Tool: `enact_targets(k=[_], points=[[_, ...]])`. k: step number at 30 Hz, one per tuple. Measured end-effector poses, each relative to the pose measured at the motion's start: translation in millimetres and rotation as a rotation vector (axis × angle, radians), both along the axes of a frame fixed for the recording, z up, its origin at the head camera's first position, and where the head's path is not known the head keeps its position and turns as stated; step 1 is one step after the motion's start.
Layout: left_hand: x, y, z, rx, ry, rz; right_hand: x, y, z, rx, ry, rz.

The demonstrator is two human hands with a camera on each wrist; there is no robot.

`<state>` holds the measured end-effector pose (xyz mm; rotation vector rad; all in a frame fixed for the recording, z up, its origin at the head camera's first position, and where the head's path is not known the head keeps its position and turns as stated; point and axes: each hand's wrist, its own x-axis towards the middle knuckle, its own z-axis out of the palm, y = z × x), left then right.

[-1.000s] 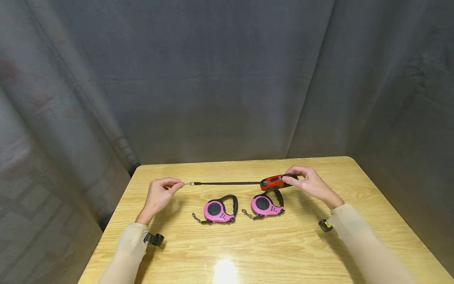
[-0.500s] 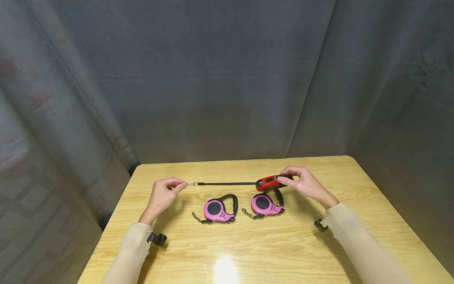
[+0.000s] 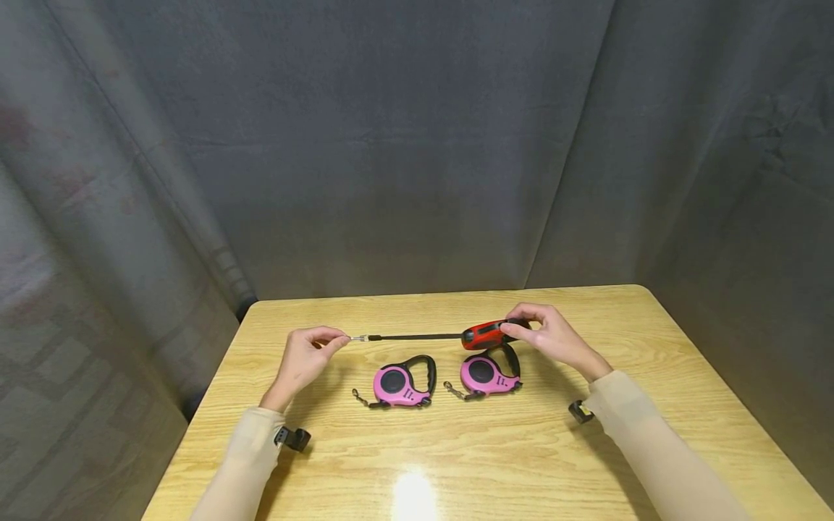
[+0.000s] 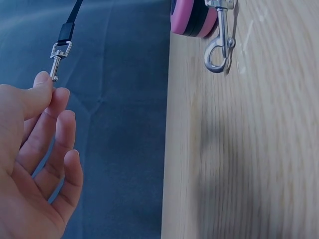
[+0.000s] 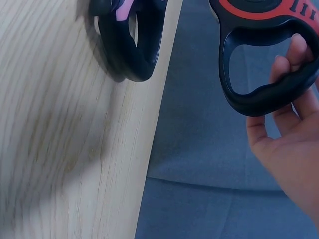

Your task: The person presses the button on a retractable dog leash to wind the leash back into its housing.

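My right hand (image 3: 554, 336) grips a red and black retractable dog leash (image 3: 482, 335) by its black loop handle (image 5: 264, 102), holding it above the table. From its casing a short black strap (image 3: 417, 336) runs taut to the left. At the strap's end is a silver snap hook (image 4: 57, 62), which my left hand (image 3: 309, 358) pinches between thumb and index finger while the other fingers curve loosely. Below, two pink and black retractable leashes lie on the table: a left one (image 3: 393, 383) and a right one (image 3: 482, 371), partly overlapped by the red leash in the head view.
The wooden table (image 3: 365, 463) has its far edge just beyond the hands. A dark grey curtain (image 3: 391, 159) hangs behind it. Each pink leash has a short clip end, such as the metal snap hook (image 4: 217, 47), lying out to its left.
My right hand has moved left with the red leash, and my left hand has shifted slightly right with the hook. The strap between them is shorter. The pink leashes have stayed put.
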<state>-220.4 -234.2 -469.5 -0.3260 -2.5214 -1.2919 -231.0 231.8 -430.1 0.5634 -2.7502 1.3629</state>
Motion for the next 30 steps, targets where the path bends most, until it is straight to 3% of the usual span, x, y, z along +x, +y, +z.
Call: enact_targets(k=[13,20,30], points=[[1.1,10,-4.9,0.036,-0.044,-0.021,-1.7,-13,-7.0,-0.044,0.011,0.034],[5.5,15,-14.1,0.028,-0.078,-0.041,1.0,-20,-11.7,-0.06,0.005,0.054],[4.7,23,-13.3,0.052,-0.073,-0.066,2.8,-30,-9.1,-0.072,0.005,0.077]])
